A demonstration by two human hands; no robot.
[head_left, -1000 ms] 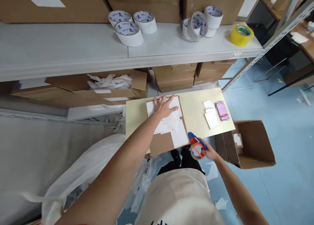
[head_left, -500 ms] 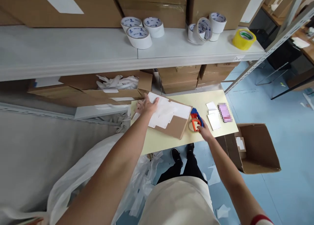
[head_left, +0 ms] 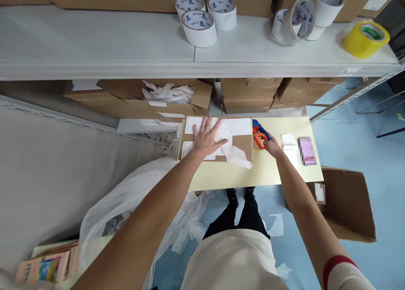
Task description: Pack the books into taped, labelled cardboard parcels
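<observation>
My left hand (head_left: 206,139) lies flat with its fingers spread on a brown cardboard box (head_left: 243,143). White paper sheets (head_left: 236,126) cover much of the box's top, and one loose white piece (head_left: 238,156) overhangs its front edge. At the box's right end, my right hand (head_left: 272,145) is closed round a red and blue tape dispenser (head_left: 260,137). The dispenser carries a roll of tape and is close against the box's side. Box and dispenser are both over the pale yellow tabletop (head_left: 221,176).
White labels (head_left: 288,143) and a pixelated pink item (head_left: 306,150) lie at the table's right. White tape rolls (head_left: 199,28) and a yellow roll (head_left: 366,39) stand on the shelf (head_left: 110,45) above. An open carton (head_left: 348,201) sits on the floor at right, a plastic bag (head_left: 126,197) at left.
The box has turned square to the table. My left hand has shifted from its left end onto the top, fingers spread. The loose white piece now hangs over the front edge. My view has shifted.
</observation>
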